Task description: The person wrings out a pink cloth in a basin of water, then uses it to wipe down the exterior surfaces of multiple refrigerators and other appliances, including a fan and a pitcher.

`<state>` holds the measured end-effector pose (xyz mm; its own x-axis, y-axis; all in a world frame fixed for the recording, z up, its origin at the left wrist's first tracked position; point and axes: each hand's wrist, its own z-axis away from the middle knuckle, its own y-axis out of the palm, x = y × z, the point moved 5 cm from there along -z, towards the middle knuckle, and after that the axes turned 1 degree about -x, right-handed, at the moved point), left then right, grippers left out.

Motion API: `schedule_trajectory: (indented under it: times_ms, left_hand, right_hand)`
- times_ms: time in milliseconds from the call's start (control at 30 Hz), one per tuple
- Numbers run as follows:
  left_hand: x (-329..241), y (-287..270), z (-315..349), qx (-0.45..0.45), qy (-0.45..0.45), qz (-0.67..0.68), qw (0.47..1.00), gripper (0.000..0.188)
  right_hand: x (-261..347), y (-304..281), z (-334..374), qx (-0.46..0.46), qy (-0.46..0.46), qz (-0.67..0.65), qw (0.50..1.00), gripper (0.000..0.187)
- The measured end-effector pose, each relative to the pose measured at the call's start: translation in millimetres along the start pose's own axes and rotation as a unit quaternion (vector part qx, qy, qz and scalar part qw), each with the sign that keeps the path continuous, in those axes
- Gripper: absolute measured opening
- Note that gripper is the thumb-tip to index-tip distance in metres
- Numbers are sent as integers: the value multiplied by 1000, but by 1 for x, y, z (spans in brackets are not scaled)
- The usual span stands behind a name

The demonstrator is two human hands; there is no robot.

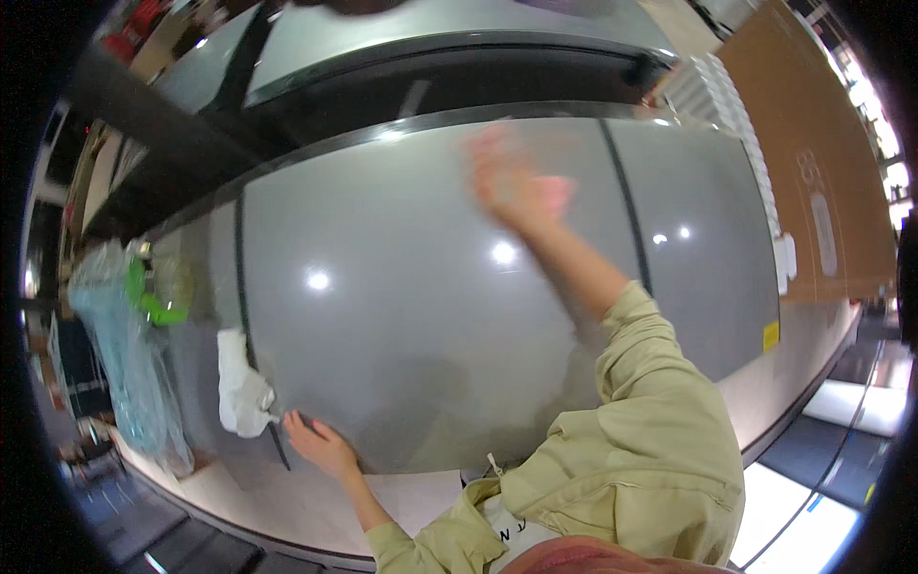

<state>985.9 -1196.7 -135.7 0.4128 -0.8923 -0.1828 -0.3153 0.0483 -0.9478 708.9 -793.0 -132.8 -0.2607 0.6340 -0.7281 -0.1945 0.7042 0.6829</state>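
Note:
A large, shiny grey panel (411, 316) lies in front of me, crossed by dark strips near its left and right ends. My right hand (516, 182) is over its far part, smeared by motion; the thumb stands apart from the stretched fingers, and I see nothing held. At the near left edge, my left hand (320, 445) rests with its fingers stretched out on the panel. Just beyond those fingertips lies a crumpled white cloth or thin bag (241, 387). A small dark patch shows by the left fingers, too small to make out.
Clear bluish plastic wrap (124, 335) and a green tape dispenser-like item (148, 292) sit at the left. On the right stand a big cardboard box (822, 182) and white ribbed foam (712, 96). Beyond a dark gap lies another grey panel (430, 29).

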Motion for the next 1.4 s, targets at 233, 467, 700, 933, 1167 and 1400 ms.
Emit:
schedule_trajectory:
  times_ms: [233, 467, 700, 933, 1167, 1400]
  left_hand:
    - [-2, 11, 5, 5, 4, -56, 998, 37]
    - [-177, 15, 60, 4, 117, -59, 991, 40]
    - [-177, 18, 63, -15, 107, -23, 994, 38]
    - [-162, 29, 61, -37, 137, -31, 989, 37]
    - [-153, 30, 50, 20, 154, -46, 987, 40]
    - [-162, 26, 62, 32, 107, 6, 994, 41]
  right_hand:
    - [-13, 14, 17, -171, -80, -970, 155, 83]
    - [226, 264, 57, 184, 91, -808, 553, 32]
    - [368, 394, 282, 453, 216, -661, 558, 42]
    - [329, 359, 230, 410, 308, -817, 264, 43]
    - [308, 295, 121, 71, 225, -867, 440, 82]
    - [382, 420, 354, 524, 345, -739, 246, 43]
